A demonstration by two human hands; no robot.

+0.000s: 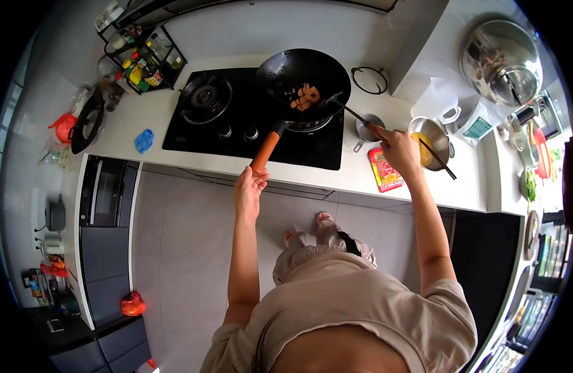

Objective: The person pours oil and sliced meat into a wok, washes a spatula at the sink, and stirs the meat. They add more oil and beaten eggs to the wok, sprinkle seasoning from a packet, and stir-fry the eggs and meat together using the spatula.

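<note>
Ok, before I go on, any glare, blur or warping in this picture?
Head view: fisheye bending of the counter, black corners; bright daylight washing out the far right edge; glare on the large round steel piece; wok and cooktop both dark, low contrast between them; left hand and right hand fairly sharp; far-left items soft.

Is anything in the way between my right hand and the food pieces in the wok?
Only the wok's right rim lies between your right hand and the food pieces; the spatula you hold reaches over it. Nothing visible blocks the spatula inside.
</note>
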